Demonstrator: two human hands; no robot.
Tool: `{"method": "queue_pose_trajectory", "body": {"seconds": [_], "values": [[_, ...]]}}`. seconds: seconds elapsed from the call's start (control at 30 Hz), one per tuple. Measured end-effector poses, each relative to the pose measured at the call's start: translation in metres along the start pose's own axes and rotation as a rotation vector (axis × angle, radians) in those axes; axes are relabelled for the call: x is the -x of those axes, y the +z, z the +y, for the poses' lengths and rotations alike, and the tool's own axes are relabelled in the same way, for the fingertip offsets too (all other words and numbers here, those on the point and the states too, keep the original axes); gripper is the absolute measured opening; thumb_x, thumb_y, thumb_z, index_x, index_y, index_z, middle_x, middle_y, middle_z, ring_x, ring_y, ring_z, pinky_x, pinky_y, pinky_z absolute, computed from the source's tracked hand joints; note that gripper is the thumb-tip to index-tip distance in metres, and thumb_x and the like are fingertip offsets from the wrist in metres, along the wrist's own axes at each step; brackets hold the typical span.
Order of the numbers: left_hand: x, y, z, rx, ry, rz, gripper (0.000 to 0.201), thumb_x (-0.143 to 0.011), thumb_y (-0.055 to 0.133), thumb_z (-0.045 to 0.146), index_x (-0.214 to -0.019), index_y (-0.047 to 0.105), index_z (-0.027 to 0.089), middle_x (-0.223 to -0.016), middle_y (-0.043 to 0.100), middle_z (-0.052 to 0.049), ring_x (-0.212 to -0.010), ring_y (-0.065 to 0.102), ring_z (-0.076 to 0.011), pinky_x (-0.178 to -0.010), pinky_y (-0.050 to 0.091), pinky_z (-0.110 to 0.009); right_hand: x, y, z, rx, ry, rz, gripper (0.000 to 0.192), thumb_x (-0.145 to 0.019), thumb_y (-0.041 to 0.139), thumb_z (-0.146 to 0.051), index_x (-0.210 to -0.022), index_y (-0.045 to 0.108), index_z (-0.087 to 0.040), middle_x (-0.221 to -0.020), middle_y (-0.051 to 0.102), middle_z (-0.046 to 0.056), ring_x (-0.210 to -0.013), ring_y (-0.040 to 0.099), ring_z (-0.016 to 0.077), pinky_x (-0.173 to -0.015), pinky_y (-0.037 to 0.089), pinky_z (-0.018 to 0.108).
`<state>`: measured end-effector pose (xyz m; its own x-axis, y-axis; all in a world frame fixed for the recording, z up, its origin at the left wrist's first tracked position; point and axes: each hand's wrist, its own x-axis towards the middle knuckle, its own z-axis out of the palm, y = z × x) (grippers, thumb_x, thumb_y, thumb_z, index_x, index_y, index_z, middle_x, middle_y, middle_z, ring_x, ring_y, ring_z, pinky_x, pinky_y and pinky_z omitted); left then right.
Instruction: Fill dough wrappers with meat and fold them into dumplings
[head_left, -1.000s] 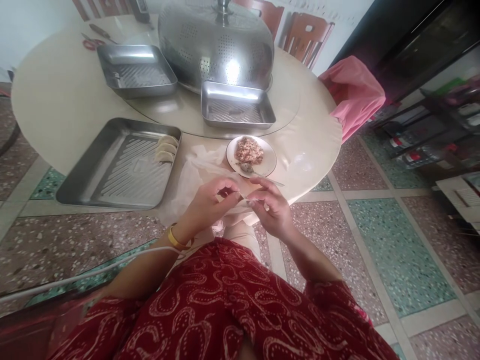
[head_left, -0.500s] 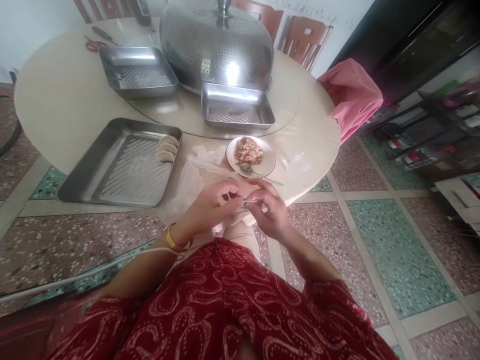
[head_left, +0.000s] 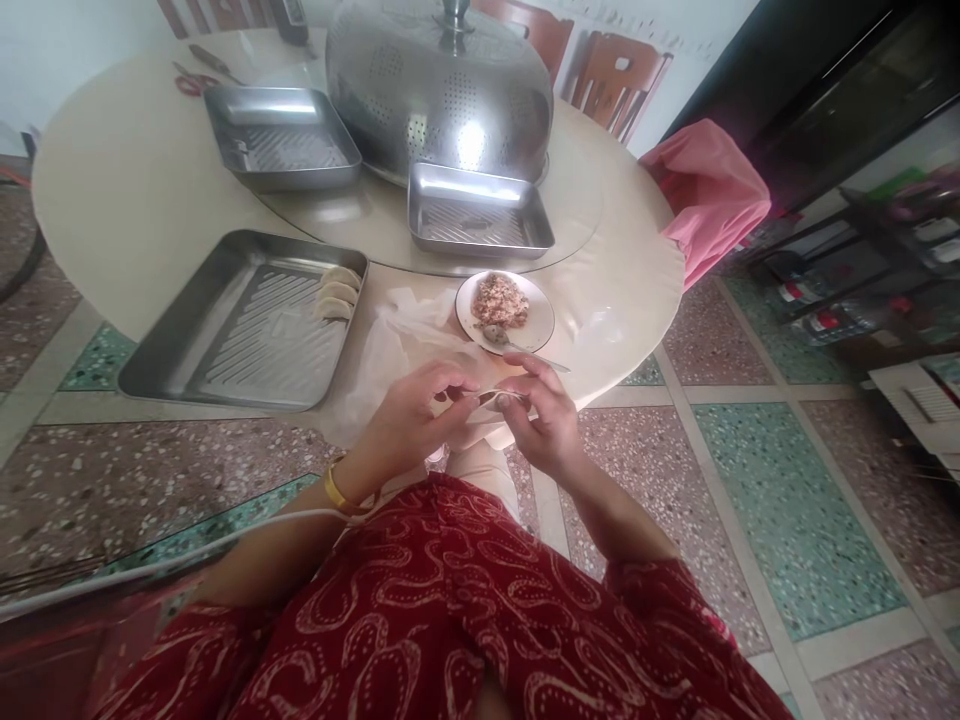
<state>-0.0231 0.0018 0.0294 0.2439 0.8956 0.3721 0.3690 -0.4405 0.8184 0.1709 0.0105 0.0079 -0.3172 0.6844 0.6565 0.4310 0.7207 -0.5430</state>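
A person's left hand [head_left: 409,412] and right hand [head_left: 541,412] meet just off the near edge of a round table [head_left: 112,200], fingertips pressed together on a thin pale dumpling wrapper [head_left: 491,396]. Only a sliver of the wrapper shows between the fingers; whether it has filling inside cannot be told. Beneath the hands lies a crumpled clear plastic bag [head_left: 390,340], its contents hard to make out. Just beyond it sits a small plate [head_left: 541,318] of minced filling with a spoon [head_left: 502,338], whose handle tip is partly hidden by the right hand. To the left, a large metal tray [head_left: 225,340] holds three folded dumplings [head_left: 337,293] in its far right corner. Two smaller trays and a domed metal cover sit farther back, the cover cut off at the top edge. Compared with half a second ago, the hands have barely shifted, the pinch staying closed on the wrapper.
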Motion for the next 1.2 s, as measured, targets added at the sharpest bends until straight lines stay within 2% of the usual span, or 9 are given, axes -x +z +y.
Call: {"method": "queue_pose_trajectory", "body": {"seconds": [0.07,0.2,0.3,0.43,0.53,0.67,0.87,1.03,1.2], "values": [[0.001,-0.002,-0.002,-0.018,-0.026,-0.023,0.010,-0.087,0.060,0.028,-0.085,0.065,0.019,-0.082,0.068,-0.002,-0.071,0.060,-0.0116,-0.063,0.047,-0.023,0.000,0.001,0.000,0.013,0.001,0.000,0.013,-0.093,0.054,-0.016,-0.098,0.061,-0.025,-0.109,0.064,0.007,-0.121,0.061,0.0242,-0.080,0.065,0.039],[0.001,-0.004,-0.004,-0.054,-0.045,-0.021,0.013,-0.087,0.061,0.029,-0.079,0.063,0.019,-0.077,0.066,0.000,-0.068,0.058,-0.0107,-0.062,0.045,-0.023,0.001,0.003,0.002,0.010,-0.017,-0.014,0.013,-0.092,0.056,-0.015,-0.101,0.060,-0.024,-0.117,0.062,0.009,-0.118,0.062,0.0236,-0.081,0.065,0.038],[-0.001,-0.004,-0.003,-0.069,-0.078,-0.002,0.010,-0.085,0.061,0.025,-0.077,0.061,0.019,-0.074,0.063,0.002,-0.064,0.054,-0.0093,-0.062,0.044,-0.023,0.002,0.004,0.002,-0.003,-0.048,-0.067,0.016,-0.092,0.057,-0.013,-0.104,0.060,-0.023,-0.122,0.060,0.011,-0.120,0.061,0.0245,-0.083,0.065,0.038],[-0.003,-0.005,0.000,-0.037,-0.132,-0.049,0.009,-0.084,0.057,0.020,-0.076,0.061,0.019,-0.072,0.061,0.004,-0.063,0.052,-0.0086,-0.060,0.041,-0.022,0.002,0.006,0.003,-0.029,-0.114,-0.137,0.018,-0.093,0.053,-0.010,-0.105,0.058,-0.022,-0.131,0.053,0.012,-0.114,0.065,0.0215,-0.083,0.065,0.035],[-0.004,-0.005,0.000,0.029,-0.173,-0.095,0.012,-0.086,0.055,0.023,-0.077,0.062,0.018,-0.073,0.061,0.003,-0.066,0.053,-0.0093,-0.061,0.041,-0.022,0.001,0.006,0.002,-0.023,-0.119,-0.163,0.016,-0.094,0.053,-0.011,-0.104,0.057,-0.022,-0.129,0.054,0.012,-0.114,0.065,0.0218,-0.083,0.065,0.035],[-0.004,-0.004,-0.002,0.119,-0.193,-0.105,0.015,-0.087,0.055,0.027,-0.077,0.062,0.018,-0.075,0.061,0.002,-0.069,0.055,-0.0104,-0.063,0.043,-0.024,0.001,0.006,0.001,0.004,-0.090,-0.134,0.015,-0.094,0.053,-0.014,-0.106,0.057,-0.024,-0.122,0.058,0.011,-0.122,0.061,0.0245,-0.084,0.065,0.038],[0.001,-0.003,-0.005,0.185,-0.140,-0.084,0.013,-0.088,0.056,0.028,-0.084,0.064,0.018,-0.084,0.063,-0.001,-0.077,0.058,-0.0122,-0.070,0.046,-0.026,0.001,0.007,-0.001,0.027,-0.034,-0.078,0.013,-0.093,0.055,-0.016,-0.104,0.058,-0.023,-0.120,0.062,0.011,-0.108,0.067,0.0224,-0.082,0.065,0.039],[0.005,0.005,-0.003,0.160,-0.054,-0.012,0.012,-0.081,0.065,0.026,-0.090,0.061,0.019,-0.085,0.061,0.000,-0.072,0.054,-0.0106,-0.066,0.046,-0.024,-0.002,0.009,-0.003,0.022,-0.032,-0.031,0.012,-0.093,0.055,-0.015,-0.101,0.058,-0.023,-0.113,0.065,0.008,-0.116,0.064,0.0232,-0.082,0.065,0.038],[0.004,0.011,0.001,0.032,0.054,0.106,0.003,-0.083,0.058,0.016,-0.085,0.058,0.018,-0.084,0.059,0.000,-0.074,0.055,-0.0106,-0.067,0.047,-0.023,-0.002,0.007,-0.006,0.028,-0.018,-0.023,0.016,-0.092,0.055,-0.014,-0.104,0.060,-0.023,-0.119,0.063,0.009,-0.117,0.063,0.0227,-0.085,0.064,0.038]]}}
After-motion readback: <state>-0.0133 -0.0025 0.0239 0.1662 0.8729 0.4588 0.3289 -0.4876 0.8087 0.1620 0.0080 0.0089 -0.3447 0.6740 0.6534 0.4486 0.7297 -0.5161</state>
